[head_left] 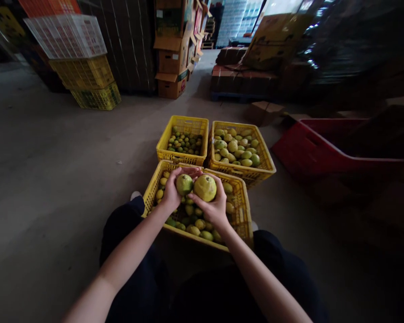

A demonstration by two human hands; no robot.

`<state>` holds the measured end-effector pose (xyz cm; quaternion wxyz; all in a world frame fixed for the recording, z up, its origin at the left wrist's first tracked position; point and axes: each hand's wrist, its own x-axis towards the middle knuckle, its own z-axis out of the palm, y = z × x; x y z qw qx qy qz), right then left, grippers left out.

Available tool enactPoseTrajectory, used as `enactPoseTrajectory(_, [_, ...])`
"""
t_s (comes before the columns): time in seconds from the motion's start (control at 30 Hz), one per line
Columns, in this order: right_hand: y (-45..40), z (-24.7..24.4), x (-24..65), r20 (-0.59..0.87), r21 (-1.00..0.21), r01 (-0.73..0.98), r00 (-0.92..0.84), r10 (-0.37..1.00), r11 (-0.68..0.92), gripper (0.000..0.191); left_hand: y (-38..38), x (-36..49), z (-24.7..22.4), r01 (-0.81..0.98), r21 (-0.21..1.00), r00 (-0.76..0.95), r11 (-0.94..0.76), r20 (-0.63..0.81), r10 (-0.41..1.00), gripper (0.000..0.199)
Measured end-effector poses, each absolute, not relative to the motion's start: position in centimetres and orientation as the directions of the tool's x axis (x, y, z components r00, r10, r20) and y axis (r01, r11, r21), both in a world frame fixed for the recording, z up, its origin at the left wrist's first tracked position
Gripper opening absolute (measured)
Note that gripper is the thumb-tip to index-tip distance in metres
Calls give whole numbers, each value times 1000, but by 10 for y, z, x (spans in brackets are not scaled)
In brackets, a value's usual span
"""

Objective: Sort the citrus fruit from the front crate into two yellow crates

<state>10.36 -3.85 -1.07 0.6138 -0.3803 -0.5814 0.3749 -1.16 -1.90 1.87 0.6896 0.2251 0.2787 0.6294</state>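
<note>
My left hand [172, 190] is closed round a small green lemon [184, 184]. Beside it, a larger yellow-green lemon [205, 188] sits in my right hand [216, 206], its stem end turned toward me. The two fruits are side by side, almost touching. Both hands are above a yellow plastic crate [245, 206] between my knees, where many green and yellow lemons [202, 224] lie. My hands and the held fruits hide part of that crate's contents.
Farther off stand a yellow crate [163, 139] of small green lemons and a second yellow crate [265, 154] of larger, yellower ones. To the right is a red bin [303, 148]. Stacked crates [84, 72] rise at the left, and cardboard boxes [170, 63] are piled behind.
</note>
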Motion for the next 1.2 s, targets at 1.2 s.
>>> enactPoseTrajectory(1.2, [-21,3,116,-242,-608,-686,-320,916,-400,47,-17,-22,23,-906,347,115,241,-346,931,21])
